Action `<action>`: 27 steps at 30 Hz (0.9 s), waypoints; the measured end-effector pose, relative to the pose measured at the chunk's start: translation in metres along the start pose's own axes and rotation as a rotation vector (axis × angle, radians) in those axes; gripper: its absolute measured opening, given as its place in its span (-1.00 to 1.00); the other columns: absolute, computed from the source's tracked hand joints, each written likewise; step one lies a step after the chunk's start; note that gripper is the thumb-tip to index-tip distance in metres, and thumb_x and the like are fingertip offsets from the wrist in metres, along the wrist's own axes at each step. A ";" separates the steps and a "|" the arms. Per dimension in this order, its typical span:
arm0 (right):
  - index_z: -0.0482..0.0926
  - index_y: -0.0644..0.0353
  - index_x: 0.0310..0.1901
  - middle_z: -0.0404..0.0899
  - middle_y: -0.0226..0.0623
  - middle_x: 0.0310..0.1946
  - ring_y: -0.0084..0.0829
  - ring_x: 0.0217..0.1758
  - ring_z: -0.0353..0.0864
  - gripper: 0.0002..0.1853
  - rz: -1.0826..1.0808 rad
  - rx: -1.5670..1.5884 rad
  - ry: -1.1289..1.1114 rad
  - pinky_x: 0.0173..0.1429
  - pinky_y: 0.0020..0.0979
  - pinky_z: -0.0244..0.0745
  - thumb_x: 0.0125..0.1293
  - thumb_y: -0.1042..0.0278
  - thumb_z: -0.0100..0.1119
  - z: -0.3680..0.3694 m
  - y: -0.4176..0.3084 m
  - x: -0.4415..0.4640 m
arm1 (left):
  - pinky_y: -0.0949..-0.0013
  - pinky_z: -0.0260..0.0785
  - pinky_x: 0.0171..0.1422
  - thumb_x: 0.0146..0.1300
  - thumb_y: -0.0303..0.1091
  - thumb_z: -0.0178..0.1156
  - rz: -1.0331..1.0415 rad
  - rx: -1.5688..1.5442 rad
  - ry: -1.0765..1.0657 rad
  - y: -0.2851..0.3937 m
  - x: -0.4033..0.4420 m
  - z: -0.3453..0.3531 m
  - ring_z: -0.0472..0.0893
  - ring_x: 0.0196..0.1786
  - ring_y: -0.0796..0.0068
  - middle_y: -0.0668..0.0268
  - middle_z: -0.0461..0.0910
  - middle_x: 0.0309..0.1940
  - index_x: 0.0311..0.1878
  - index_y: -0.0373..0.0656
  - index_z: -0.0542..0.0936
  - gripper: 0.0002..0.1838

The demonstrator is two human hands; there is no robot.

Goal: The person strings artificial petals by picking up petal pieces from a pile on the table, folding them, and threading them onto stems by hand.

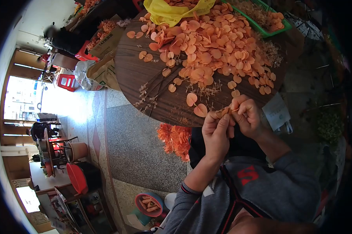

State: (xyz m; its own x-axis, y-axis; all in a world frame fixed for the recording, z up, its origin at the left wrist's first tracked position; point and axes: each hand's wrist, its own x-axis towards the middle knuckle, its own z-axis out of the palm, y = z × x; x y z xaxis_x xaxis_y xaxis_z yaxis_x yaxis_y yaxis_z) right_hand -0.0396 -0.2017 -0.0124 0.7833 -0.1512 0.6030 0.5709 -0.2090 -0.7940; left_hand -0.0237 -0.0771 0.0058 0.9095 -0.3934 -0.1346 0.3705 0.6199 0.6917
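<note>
Both hands meet just over the near edge of the round dark wooden table [129, 74]. My left hand [218, 130] pinches a small orange-brown piece [224, 112], perhaps a petal or stem end. My right hand [246, 117] is closed at the same piece, its fingertips touching it from the other side. Two round orange leaves [200, 110] lie just beyond my left hand. A large heap of orange leaves [215, 50] covers the far part of the table, with thin dry brown sprigs [146, 93] on one side of it.
A yellow plastic bag [172, 15] and a green basket [287, 27] stand at the table's far side. Below the edge hangs an orange bunch [176, 140]. A bucket [149, 204] and red stool [66, 82] stand on the floor. A person in dark clothes [68, 41] is at the upper left.
</note>
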 end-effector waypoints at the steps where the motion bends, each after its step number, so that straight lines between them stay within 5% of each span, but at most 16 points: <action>1: 0.26 0.17 -0.29 0.38 -0.23 -0.30 -0.55 -0.34 0.37 -0.85 -0.003 0.007 0.013 -0.26 -0.57 0.33 0.27 0.61 0.01 0.001 -0.001 0.000 | 0.69 0.18 -0.60 0.28 -0.54 0.04 -0.001 -0.012 -0.004 -0.001 0.000 0.000 0.36 -0.66 0.67 0.27 0.53 -0.48 -0.21 -0.19 0.49 -0.93; 5: 0.26 0.17 -0.28 0.38 -0.23 -0.29 -0.55 -0.32 0.37 -0.86 0.030 0.006 -0.032 -0.23 -0.57 0.33 0.28 0.60 0.00 -0.003 0.003 -0.003 | 0.68 0.19 -0.60 0.28 -0.54 0.03 -0.024 -0.038 -0.008 -0.007 0.002 -0.004 0.37 -0.65 0.65 0.26 0.53 -0.47 -0.20 -0.19 0.48 -0.93; 14: 0.31 0.16 -0.18 0.40 -0.23 -0.28 -0.46 -0.25 0.44 -0.85 0.045 0.030 -0.046 -0.13 -0.44 0.38 0.27 0.60 0.01 -0.011 0.005 0.000 | 0.65 0.26 -0.56 0.31 -0.51 -0.06 -0.151 0.191 -0.036 0.008 -0.005 -0.003 0.53 -0.52 0.58 0.20 0.55 -0.36 0.30 -0.19 0.12 -0.51; 27: 0.33 0.18 -0.19 0.42 -0.20 -0.25 -0.50 -0.46 0.42 -0.85 0.012 -0.135 -0.117 -0.37 -0.53 0.36 0.25 0.61 0.03 -0.014 -0.002 -0.002 | 0.75 0.10 -0.57 0.34 -0.54 -0.11 0.021 0.432 -0.145 -0.007 -0.021 -0.012 0.27 -0.61 0.82 0.33 0.49 -0.38 0.41 -0.09 -0.03 -0.40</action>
State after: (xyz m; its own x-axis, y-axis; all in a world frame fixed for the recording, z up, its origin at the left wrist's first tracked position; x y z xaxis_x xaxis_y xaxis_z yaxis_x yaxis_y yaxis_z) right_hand -0.0461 -0.2140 -0.0109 0.8179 -0.0425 0.5738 0.5289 -0.3372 -0.7788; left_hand -0.0426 -0.0650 -0.0046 0.8687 -0.4939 -0.0375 0.2112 0.3009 0.9300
